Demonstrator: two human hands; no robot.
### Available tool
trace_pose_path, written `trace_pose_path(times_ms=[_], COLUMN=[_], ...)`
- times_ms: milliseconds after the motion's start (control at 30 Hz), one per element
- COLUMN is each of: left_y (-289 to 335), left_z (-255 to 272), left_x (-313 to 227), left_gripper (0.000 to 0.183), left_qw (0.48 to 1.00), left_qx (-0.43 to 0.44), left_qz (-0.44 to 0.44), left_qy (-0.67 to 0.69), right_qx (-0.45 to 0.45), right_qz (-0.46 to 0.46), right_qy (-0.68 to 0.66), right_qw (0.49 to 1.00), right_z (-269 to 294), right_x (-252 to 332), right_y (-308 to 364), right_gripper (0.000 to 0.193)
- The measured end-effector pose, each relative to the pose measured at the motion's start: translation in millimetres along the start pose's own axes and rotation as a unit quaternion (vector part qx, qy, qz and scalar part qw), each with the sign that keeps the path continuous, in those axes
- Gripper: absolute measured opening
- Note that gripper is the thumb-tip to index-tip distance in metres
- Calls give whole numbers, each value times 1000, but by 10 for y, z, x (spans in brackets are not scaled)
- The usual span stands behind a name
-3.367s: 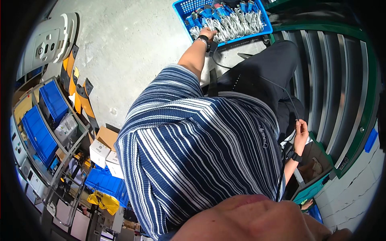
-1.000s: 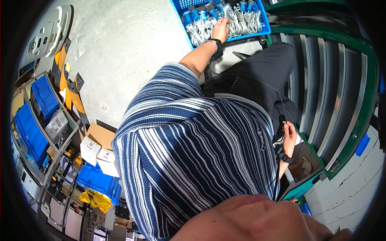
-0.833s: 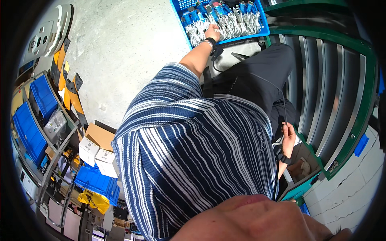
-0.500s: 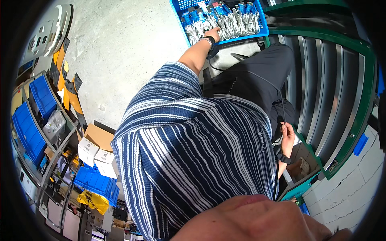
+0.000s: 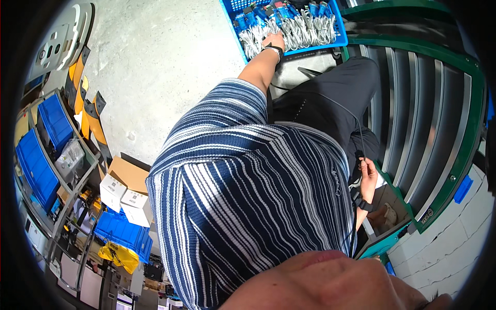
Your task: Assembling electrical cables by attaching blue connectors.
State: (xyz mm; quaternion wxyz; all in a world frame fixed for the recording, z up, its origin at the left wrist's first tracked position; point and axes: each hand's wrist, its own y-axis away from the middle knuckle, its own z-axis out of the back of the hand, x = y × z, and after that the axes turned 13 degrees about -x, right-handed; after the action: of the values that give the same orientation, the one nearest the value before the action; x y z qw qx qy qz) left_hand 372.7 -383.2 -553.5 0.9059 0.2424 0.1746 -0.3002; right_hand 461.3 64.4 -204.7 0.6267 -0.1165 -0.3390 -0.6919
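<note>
Right hand (image 5: 368,173): grip closed on a thin black cable (image 5: 345,108), pinched between fingertips beside the right thigh; the cable runs up across the black trousers (image 5: 330,98). Left hand (image 5: 274,40): arm stretched forward, fingers laid on the bundled white cables (image 5: 299,31) inside the blue crate (image 5: 338,39) on the concrete floor (image 5: 170,67); whether that grip has closed on a bundle cannot be told. Green slatted frame (image 5: 429,113) just right of the legs. Blue bins (image 5: 44,144) on shelving at far left, cardboard boxes (image 5: 121,188) near it.
</note>
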Motion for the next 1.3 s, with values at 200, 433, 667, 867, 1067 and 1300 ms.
trace_pose_path(times_ms=[200, 433, 667, 867, 1067, 1300], left_y=[72, -55, -294, -200, -151, -215], left_z=[40, -152, 44, 43, -31, 160], left_x=[121, 193, 87, -54, -33, -26], left_gripper=[23, 23, 30, 28, 31, 33], left_qw=[992, 999, 990, 991, 984, 994], left_qx=[-47, -23, 112, 46, 16, -33], left_qz=[-118, -16, -50, -95, -128, -90], left_qy=[21, 19, -75, -82, -126, -46], right_qx=[8, 18, 19, 32, 30, 43], right_qz=[-8, -20, -17, -18, -23, -20], right_qy=[-5, -12, -14, -15, -27, -19], right_qw=[1000, 1000, 1000, 999, 999, 999], right_z=[-16, -25, -27, -27, -39, -39], right_x=[-33, -54, -77, -61, -46, -44], right_y=[-26, -49, -64, -60, -59, -94], right_gripper=[22, 22, 22, 22, 22, 22])
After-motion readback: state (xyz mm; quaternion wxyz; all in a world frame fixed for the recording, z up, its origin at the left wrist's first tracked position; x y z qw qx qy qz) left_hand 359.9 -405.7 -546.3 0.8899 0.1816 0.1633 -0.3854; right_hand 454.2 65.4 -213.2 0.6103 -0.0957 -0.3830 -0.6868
